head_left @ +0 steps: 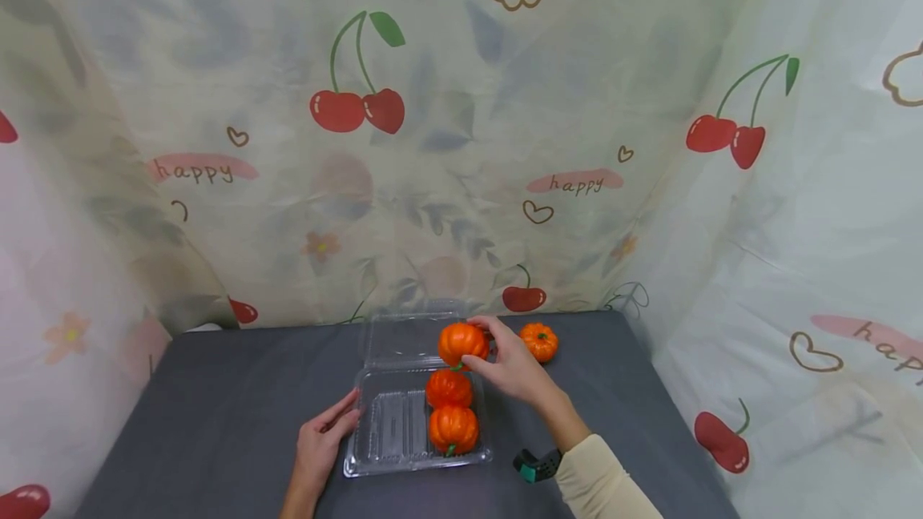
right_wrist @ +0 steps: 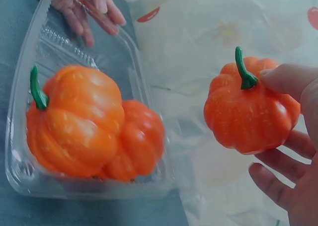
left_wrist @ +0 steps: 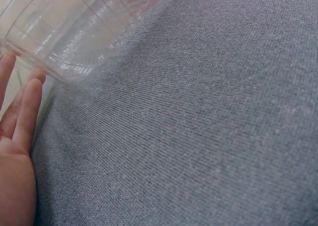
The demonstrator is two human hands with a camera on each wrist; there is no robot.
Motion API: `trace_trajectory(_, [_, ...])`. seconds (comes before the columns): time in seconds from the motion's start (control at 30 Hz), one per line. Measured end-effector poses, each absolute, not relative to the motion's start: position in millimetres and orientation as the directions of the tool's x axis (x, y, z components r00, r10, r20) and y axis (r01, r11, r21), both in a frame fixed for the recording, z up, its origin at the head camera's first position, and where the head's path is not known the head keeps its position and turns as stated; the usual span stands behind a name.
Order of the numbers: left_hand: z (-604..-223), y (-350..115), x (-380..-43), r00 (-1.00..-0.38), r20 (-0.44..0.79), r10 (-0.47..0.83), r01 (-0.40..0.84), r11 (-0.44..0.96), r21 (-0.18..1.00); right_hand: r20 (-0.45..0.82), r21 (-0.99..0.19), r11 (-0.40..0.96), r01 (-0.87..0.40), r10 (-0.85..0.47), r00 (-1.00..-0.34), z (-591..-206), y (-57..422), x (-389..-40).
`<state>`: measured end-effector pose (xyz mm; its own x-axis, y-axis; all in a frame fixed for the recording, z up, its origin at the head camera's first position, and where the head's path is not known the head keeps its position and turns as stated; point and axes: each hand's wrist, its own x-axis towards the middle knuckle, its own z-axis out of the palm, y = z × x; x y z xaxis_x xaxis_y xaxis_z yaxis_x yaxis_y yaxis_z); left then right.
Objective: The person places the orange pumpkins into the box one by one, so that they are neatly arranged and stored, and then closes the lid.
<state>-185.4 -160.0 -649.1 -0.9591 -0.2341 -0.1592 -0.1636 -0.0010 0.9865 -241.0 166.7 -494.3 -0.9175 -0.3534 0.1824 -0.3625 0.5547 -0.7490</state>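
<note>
Holds an orange pumpkin (head_left: pixel 461 341) in the right hand (head_left: pixel 515 365), gripped between thumb and fingers, with its green stem (right_wrist: pixel 242 69) close to the thumb tip. Seen from the head, hangs over the far edge of a clear plastic container (head_left: pixel 392 427), just beyond a redder pumpkin (head_left: pixel 449 388) and a nearer pumpkin (head_left: pixel 453 428). Sits with these two in a row inside, touching, along the right side, nearer to the right hand than to the left hand (head_left: pixel 322 443). Touches the container's left edge with the left hand, using loosely straight fingers and grasping nothing. Lies open on the table (head_left: pixel 238 407), with the lid (head_left: pixel 404 340) spread out behind. To the right of the right hand, rests on the table as a loose pumpkin (head_left: pixel 539 342)
</note>
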Motion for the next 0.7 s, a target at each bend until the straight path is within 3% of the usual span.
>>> trace_trajectory(0.3, [-649, -159, -186, -0.956, -0.164, -0.242, -0.170, 0.004, 0.985, 0.265, -0.696, 0.543, -0.470, -0.414, -0.871, -502, 150, -238])
trace_trajectory(0.7, [-650, -159, -185, -0.959, -0.141, -0.246, -0.139, -0.025, 0.990, 0.193, -0.722, 0.532, -0.442, -0.458, -0.868, -511, 126, -236])
